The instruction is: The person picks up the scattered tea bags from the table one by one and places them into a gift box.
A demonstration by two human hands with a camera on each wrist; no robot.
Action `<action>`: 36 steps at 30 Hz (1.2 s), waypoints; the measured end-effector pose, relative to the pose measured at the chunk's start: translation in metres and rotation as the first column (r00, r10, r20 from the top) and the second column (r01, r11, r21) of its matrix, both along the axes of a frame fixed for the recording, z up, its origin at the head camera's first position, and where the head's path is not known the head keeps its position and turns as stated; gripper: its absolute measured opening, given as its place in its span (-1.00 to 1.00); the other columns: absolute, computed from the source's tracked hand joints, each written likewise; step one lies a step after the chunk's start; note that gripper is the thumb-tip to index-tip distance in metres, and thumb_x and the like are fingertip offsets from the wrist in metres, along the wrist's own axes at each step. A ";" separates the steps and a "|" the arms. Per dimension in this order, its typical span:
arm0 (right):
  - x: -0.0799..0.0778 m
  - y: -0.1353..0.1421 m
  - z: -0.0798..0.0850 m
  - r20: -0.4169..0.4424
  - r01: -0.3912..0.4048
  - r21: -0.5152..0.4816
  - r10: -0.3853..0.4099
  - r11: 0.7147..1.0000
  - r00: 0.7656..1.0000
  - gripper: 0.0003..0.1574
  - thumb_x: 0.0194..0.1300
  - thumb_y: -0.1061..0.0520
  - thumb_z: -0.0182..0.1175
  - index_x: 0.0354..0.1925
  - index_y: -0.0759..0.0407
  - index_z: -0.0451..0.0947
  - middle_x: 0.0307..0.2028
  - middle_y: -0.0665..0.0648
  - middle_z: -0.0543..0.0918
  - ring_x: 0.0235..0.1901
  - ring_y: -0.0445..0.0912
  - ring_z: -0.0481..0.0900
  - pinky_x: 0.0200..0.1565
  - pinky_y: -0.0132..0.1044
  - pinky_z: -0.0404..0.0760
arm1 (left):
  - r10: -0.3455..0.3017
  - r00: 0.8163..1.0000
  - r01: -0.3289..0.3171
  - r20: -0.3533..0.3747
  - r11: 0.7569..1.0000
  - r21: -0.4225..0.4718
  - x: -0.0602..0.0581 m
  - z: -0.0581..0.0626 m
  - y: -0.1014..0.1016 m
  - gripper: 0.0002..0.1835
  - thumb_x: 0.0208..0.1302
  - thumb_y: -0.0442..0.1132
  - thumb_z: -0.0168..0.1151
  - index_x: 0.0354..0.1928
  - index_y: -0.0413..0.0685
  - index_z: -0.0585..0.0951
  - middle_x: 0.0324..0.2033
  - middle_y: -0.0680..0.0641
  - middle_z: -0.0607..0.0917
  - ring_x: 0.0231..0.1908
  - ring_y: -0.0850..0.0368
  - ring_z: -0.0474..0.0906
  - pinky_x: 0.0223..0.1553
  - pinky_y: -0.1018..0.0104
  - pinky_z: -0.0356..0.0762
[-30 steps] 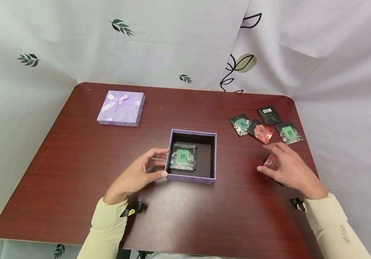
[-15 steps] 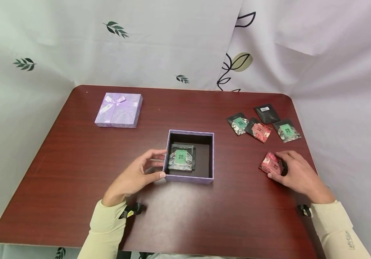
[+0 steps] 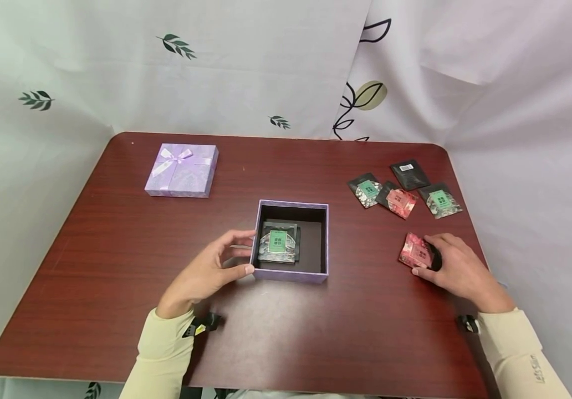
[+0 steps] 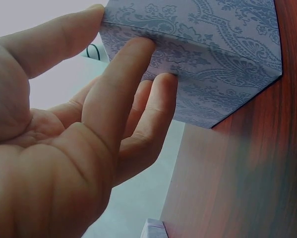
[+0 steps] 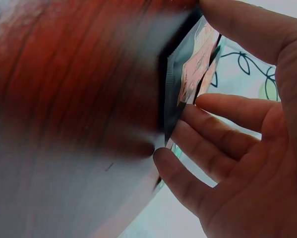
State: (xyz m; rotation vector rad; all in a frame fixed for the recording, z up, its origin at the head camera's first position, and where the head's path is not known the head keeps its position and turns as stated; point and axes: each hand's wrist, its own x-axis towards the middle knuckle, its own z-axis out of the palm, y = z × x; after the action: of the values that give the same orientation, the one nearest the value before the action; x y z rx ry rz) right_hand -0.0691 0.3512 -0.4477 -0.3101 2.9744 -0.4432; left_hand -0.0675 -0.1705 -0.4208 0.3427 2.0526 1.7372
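An open lilac box (image 3: 293,275) stands mid-table, with a green-labelled black sachet (image 3: 278,244) lying over another dark one at its left inside. My left hand (image 3: 205,275) touches the box from the left, thumb at the near corner. In the left wrist view its fingertips rest against the patterned outer wall (image 4: 212,54). On the right, my right hand (image 3: 458,271) holds a red-and-black sachet (image 3: 415,252) by its edges, low over the table. The right wrist view shows the thumb at one edge of this sachet (image 5: 188,69) and the fingers at the opposite edge.
A lilac lid (image 3: 182,172) with a ribbon bow sits at the back left of the brown table (image 3: 91,277). Several sachets lie at the back right: a red-labelled one (image 3: 397,200), two green-labelled ones, and a plain black one (image 3: 409,174) with a barcode.
Over the past second my right hand has shifted right and nearer, off the top of the red sachet to its edges, uncovering it. The left hand stays at the box.
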 end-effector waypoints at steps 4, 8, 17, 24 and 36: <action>-0.001 -0.001 0.001 0.011 -0.004 0.009 0.004 1.000 1.000 0.04 0.10 -0.10 0.60 0.31 0.52 0.47 0.15 0.48 0.55 0.18 0.38 0.46 0.22 0.37 0.44 | 0.002 1.000 -0.002 -0.005 1.000 -0.001 0.000 0.000 0.000 -0.26 0.33 -0.44 0.43 0.51 -0.18 0.37 0.33 -0.39 0.49 0.30 -0.38 0.55 0.09 0.38 0.65; -0.002 -0.002 0.002 0.021 -0.009 0.021 0.008 1.000 1.000 0.05 0.09 -0.11 0.60 0.32 0.51 0.48 0.10 0.45 0.54 0.12 0.34 0.48 0.18 0.33 0.49 | 0.001 1.000 -0.001 -0.001 1.000 -0.003 0.000 -0.001 0.000 -0.26 0.33 -0.44 0.43 0.51 -0.17 0.37 0.33 -0.37 0.50 0.30 -0.36 0.56 0.10 0.38 0.65; 0.000 -0.005 0.004 0.009 -0.022 0.029 0.021 0.999 1.000 0.00 0.06 -0.11 0.60 0.27 0.50 0.54 0.02 0.36 0.55 0.05 0.24 0.50 0.13 0.24 0.53 | 0.005 1.000 -0.005 0.005 1.000 0.002 0.001 -0.002 0.000 -0.26 0.33 -0.44 0.43 0.51 -0.16 0.38 0.33 -0.35 0.51 0.30 -0.36 0.56 0.09 0.37 0.66; -0.002 -0.008 0.010 -0.037 -0.044 0.015 0.044 0.999 0.998 -0.07 0.02 -0.09 0.62 0.21 0.43 0.59 -0.02 0.32 0.58 0.03 0.19 0.52 0.10 0.21 0.54 | 0.001 1.000 -0.001 0.000 1.000 0.008 0.000 -0.002 -0.001 -0.25 0.33 -0.45 0.42 0.52 -0.20 0.36 0.33 -0.34 0.51 0.30 -0.34 0.56 0.11 0.36 0.64; -0.013 -0.028 0.036 -0.069 -0.084 0.021 0.085 0.996 0.994 -0.10 0.04 -0.12 0.61 0.21 0.37 0.61 0.01 0.28 0.60 0.07 0.18 0.52 0.11 0.21 0.54 | -0.001 1.000 0.001 -0.007 1.000 0.006 -0.001 -0.002 -0.001 -0.26 0.33 -0.44 0.43 0.51 -0.18 0.37 0.34 -0.32 0.51 0.30 -0.34 0.56 0.13 0.36 0.63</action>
State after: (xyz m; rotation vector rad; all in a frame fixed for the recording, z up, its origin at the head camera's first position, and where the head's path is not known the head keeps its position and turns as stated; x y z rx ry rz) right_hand -0.0819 0.3236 -0.4112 -0.4570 3.0166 -0.4039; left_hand -0.0681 -0.1714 -0.4227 0.3519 2.0518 1.7447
